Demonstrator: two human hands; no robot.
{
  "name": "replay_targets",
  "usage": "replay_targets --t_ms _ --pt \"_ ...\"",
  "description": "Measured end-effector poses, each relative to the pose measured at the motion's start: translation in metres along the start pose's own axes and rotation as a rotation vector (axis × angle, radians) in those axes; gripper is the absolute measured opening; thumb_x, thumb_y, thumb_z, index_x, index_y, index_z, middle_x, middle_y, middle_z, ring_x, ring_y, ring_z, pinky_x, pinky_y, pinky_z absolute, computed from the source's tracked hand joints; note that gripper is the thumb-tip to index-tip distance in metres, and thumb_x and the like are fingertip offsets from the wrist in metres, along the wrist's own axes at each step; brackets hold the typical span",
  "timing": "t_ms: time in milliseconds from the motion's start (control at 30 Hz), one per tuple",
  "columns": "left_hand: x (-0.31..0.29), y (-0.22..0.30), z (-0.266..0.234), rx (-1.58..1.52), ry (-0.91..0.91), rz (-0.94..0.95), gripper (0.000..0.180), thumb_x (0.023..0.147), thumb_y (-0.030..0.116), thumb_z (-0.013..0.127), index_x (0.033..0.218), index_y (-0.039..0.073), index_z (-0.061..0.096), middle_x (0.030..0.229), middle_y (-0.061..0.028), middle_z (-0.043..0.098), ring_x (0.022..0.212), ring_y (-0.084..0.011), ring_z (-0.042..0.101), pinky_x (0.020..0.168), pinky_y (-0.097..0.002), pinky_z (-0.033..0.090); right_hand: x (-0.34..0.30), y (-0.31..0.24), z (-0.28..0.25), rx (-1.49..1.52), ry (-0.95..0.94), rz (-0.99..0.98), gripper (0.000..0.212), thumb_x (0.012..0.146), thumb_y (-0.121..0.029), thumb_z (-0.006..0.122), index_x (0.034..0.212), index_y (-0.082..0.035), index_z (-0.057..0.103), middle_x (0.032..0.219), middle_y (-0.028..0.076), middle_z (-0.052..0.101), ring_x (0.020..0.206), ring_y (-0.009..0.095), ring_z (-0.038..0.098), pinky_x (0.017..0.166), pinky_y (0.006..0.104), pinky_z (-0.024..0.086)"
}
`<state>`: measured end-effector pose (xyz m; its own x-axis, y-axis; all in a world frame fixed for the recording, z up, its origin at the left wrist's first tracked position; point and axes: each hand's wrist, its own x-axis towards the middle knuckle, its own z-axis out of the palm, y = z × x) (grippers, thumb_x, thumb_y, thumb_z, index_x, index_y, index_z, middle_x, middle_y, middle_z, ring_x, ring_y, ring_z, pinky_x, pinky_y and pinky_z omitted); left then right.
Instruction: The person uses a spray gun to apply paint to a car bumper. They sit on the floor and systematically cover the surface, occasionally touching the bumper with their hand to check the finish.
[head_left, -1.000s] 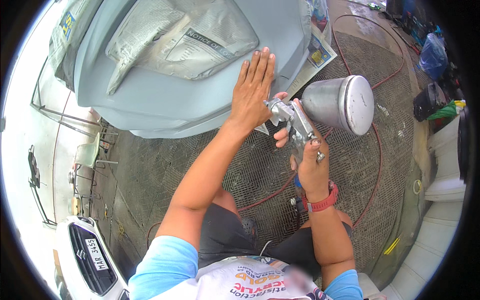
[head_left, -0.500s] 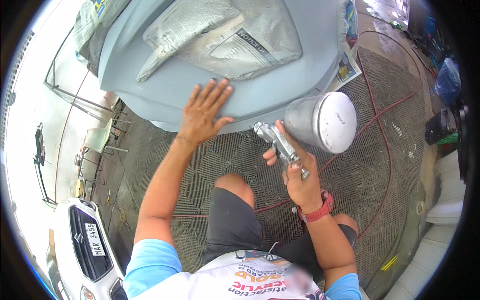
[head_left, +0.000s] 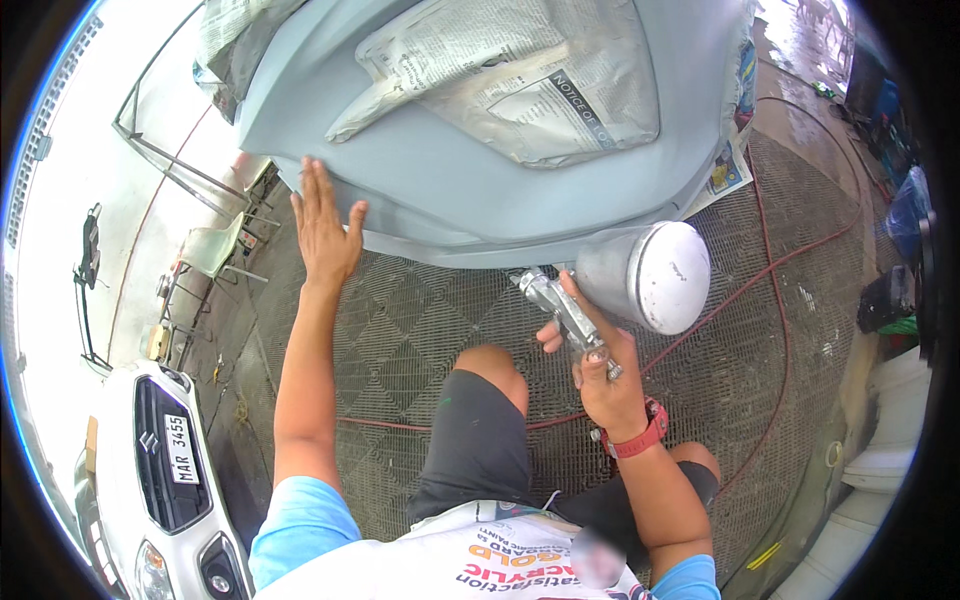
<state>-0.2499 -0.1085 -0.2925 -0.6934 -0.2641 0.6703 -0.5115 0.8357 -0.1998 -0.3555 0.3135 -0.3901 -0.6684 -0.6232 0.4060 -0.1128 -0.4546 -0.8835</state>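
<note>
In front of me stands a car bumper [head_left: 440,190] coated in flat grey, its wide opening masked with newspaper [head_left: 590,110]. My left hand [head_left: 328,225] lies flat with fingers stretched out at the bumper's lower left edge; it holds nothing. My right hand [head_left: 608,372] is wrapped round a metal spray gun [head_left: 562,310], thumb at its back end. A large silvery paint cup [head_left: 650,278] is fixed to the gun, and its round end faces right. The gun is just below the bumper's lower edge. Part of its handle is hidden by my fingers.
A red hose [head_left: 785,330] loops over the patterned floor mat [head_left: 400,330] at the right and runs behind my legs. A white car [head_left: 165,470] is parked at lower left. Pale chairs [head_left: 212,245] and a metal frame [head_left: 170,165] stand at the left.
My left hand has slid leftward along the bumper, from its lower middle to its left edge. The view has shifted left. My right hand still holds the spray gun in much the same pose.
</note>
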Motion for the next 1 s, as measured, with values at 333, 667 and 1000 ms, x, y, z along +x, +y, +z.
replay_targets --t_ms 333,667,1000 --pt "-0.023 0.081 0.018 -0.129 -0.011 0.257 0.101 0.109 0.065 0.054 0.178 0.001 0.017 0.185 -0.0247 0.015 0.172 -0.0422 0.010 0.138 -0.0604 0.010 0.006 0.002 0.001 -0.059 0.024 0.002 0.097 0.108 -0.079 0.043 0.166 -0.001 0.051 0.107 0.010 0.078 0.090 0.016 0.070 0.086 0.0344 0.057" --pt "-0.004 0.085 0.038 -0.146 0.158 0.169 0.105 0.106 0.066 0.058 0.177 0.000 0.019 0.185 -0.0253 0.013 0.171 -0.0489 0.008 0.136 -0.0652 0.009 0.004 0.000 -0.010 -0.090 0.063 -0.019 0.097 0.109 -0.079 0.042 0.167 -0.001 0.050 0.105 0.010 0.078 0.091 0.015 0.070 0.088 0.0344 0.057" --pt "-0.020 0.283 0.065 -0.556 -0.082 0.529 0.105 0.086 0.041 0.075 0.174 0.003 0.032 0.182 -0.0200 0.029 0.169 -0.0430 0.025 0.137 -0.0594 0.020 -0.003 -0.005 -0.033 -0.128 0.159 0.044 0.103 0.105 -0.084 0.040 0.169 -0.004 0.046 0.107 0.009 0.080 0.088 0.010 0.069 0.061 0.0253 0.050"
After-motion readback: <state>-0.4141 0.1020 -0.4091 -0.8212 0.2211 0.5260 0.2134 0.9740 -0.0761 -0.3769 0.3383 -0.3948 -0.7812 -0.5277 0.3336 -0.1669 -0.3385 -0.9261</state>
